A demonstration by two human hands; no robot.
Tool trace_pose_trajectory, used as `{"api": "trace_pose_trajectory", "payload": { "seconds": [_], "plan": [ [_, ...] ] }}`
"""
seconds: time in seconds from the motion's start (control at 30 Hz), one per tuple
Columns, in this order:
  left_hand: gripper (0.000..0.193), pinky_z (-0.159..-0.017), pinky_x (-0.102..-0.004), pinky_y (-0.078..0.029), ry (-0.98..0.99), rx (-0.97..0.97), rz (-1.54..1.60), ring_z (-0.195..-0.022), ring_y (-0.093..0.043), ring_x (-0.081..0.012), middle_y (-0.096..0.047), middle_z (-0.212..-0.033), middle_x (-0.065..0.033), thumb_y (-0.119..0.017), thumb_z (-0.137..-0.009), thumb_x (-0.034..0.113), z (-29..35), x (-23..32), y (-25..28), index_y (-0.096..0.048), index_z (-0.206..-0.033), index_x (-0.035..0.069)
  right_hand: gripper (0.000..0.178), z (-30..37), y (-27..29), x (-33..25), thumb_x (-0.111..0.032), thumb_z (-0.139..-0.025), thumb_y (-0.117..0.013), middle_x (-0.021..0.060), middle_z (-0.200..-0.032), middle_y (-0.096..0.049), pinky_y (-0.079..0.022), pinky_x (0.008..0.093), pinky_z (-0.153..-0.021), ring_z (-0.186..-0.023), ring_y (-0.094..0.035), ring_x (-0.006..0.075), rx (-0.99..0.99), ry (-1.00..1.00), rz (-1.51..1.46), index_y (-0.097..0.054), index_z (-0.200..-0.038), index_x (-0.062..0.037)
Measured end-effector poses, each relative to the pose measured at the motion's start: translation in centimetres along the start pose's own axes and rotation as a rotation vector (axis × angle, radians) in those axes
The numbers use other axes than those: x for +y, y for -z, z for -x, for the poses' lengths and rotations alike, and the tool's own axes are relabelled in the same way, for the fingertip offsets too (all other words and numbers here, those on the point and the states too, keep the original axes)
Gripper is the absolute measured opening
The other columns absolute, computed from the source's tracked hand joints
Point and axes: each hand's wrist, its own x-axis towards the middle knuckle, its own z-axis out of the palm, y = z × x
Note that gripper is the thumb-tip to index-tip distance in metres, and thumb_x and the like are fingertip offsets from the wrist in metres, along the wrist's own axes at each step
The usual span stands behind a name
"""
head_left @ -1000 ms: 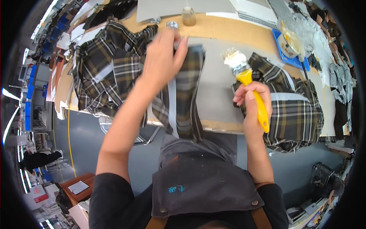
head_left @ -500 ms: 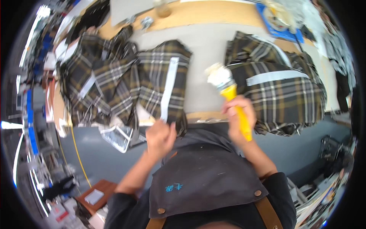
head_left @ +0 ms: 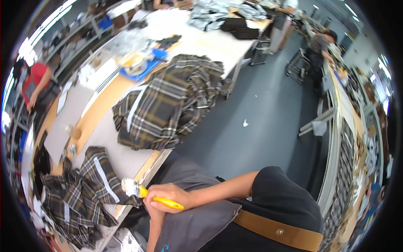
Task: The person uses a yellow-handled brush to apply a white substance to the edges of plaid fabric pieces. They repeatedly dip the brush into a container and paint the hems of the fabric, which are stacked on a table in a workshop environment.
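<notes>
My right hand (head_left: 173, 195) is closed round the yellow handle of a brush (head_left: 168, 203). Its bristle end, coated in a thick white substance, points left over the table's front edge. My left hand (head_left: 153, 211) is close against the right one and partly behind it, so its fingers are hidden. Left of the brush lie dark plaid fabric pieces (head_left: 86, 201), one bearing a pale strip (head_left: 105, 178). Farther along the table is a bigger heap of the same plaid fabric (head_left: 161, 107), also with a pale strip along it.
A blue tray (head_left: 145, 74) with a tub stands beyond the heap. Pale grey garments (head_left: 210, 14) lie at the table's far end. Grey floor (head_left: 247, 143) separates this table from a right-hand bench (head_left: 336, 109). Several people work around the room, one in red (head_left: 37, 77).
My view has swung to the right, bringing the aisle and co-workers into sight. My hands, formerly apart, are now together, with the brush still in the right one.
</notes>
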Motion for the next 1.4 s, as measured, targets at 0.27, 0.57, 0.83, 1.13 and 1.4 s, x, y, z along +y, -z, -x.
{"api": "trace_pose_trajectory", "payload": {
  "seconds": [0.27, 0.57, 0.83, 1.13, 1.4],
  "plan": [
    [0.009, -0.055, -0.0311, -0.045, -0.125, -0.11, 0.104, -0.06, -0.062, -0.024, -0.059, -0.062, -0.0123, -0.067, -0.07, 0.003, 1.3, 6.1, -5.9, -0.06, -0.072, -0.002, 0.011, 4.5, 3.0, -3.6, -0.004, -0.081, -0.057, 0.0113, -0.082, -0.055, -0.046, 0.0361, -0.062, -0.072, -0.058, 0.0289, 0.255, 0.109, 0.168, -0.053, -0.092, -0.004],
    [0.01, -0.059, -0.0242, -0.043, -0.301, -0.296, -0.158, -0.059, -0.054, -0.0097, -0.055, -0.063, -0.006, -0.065, -0.08, 0.002, 3.4, 7.3, -4.4, -0.059, -0.082, -0.005, 0.007, 7.4, 5.3, -2.6, -0.007, -0.085, -0.055, 0.0116, -0.081, -0.054, -0.046, 0.0358, -0.06, -0.071, -0.056, 0.03, 0.37, 0.156, 0.218, -0.052, -0.091, -0.0033],
    [0.014, -0.064, -0.02, -0.043, 0.209, -0.15, 0.122, -0.074, -0.053, -0.0056, -0.06, -0.077, -0.0011, -0.057, -0.091, 0.009, 2.0, 8.8, -8.4, -0.061, -0.084, -0.003, 0.013, 8.7, 7.9, 0.2, -0.009, -0.082, -0.062, 0.0093, -0.08, -0.054, -0.045, 0.0345, -0.057, -0.067, -0.055, 0.0282, 0.46, 0.15, 0.17, -0.056, -0.093, -0.0068],
    [0.009, -0.062, -0.0254, -0.044, 0.037, -0.463, -0.1, -0.067, -0.054, -0.0115, -0.06, -0.077, -0.0106, -0.054, -0.088, 0.001, -1.9, 6.7, -13.2, -0.057, -0.091, -0.007, 0.022, 11.0, 14.2, 0.8, -0.006, -0.076, -0.067, 0.0135, -0.087, -0.055, -0.047, 0.037, -0.062, -0.073, -0.055, 0.0309, 0.546, 0.18, 0.341, -0.056, -0.095, -0.0067],
    [0.004, -0.067, -0.0219, -0.046, 0.345, -0.579, 0.233, -0.074, -0.057, -0.0082, -0.061, -0.084, -0.0039, -0.06, -0.085, -0.003, -5.0, 6.1, -15.7, -0.06, -0.089, -0.004, 0.031, 11.9, 16.0, 1.7, -0.002, -0.073, -0.071, 0.0136, -0.088, -0.054, -0.047, 0.0364, -0.063, -0.075, -0.056, 0.0306, 0.558, 0.102, 0.444, -0.055, -0.099, -0.006]
  ]
}}
